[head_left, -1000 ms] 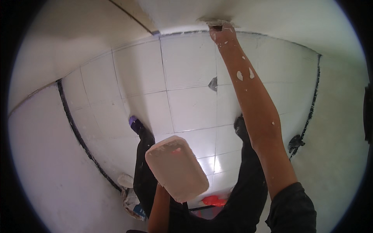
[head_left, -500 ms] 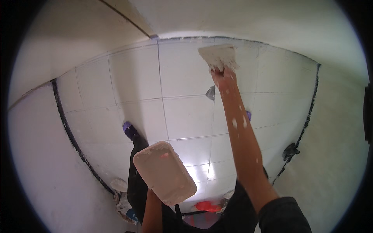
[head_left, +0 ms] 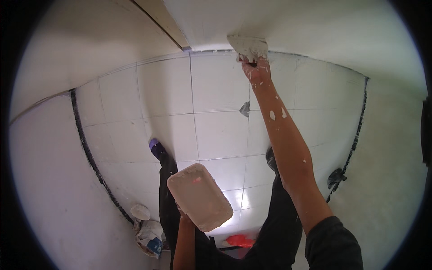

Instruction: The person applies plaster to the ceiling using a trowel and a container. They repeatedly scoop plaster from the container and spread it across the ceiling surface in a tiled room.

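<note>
My right hand (head_left: 256, 71) grips a wide putty knife (head_left: 246, 43), its blade coated with pale, wet plaster. The blade lies over the foot of the far wall (head_left: 306, 33), just above the floor line; whether it presses on the wall I cannot tell. White spatters dot that hand and forearm. Low in front of me, my left hand (head_left: 182, 212) supports a rectangular, round-cornered tray (head_left: 200, 195) from beneath its left edge. The tray is smeared with plaster, with a small pinkish patch near its top. Most of the left hand's fingers are hidden under it.
Pale tiles (head_left: 220, 130) cover the floor, with a grey scrap (head_left: 245, 109) on them. Dark strips edge the side walls, and a black lump (head_left: 335, 177) sits at the right one. A crumpled bag (head_left: 148, 236) and a red item (head_left: 240, 240) lie near my legs.
The putty knife has moved from over the floor tiles up to the far wall's base. The tray appears slightly further right, and my right foot has shifted. The whole view has moved a little.
</note>
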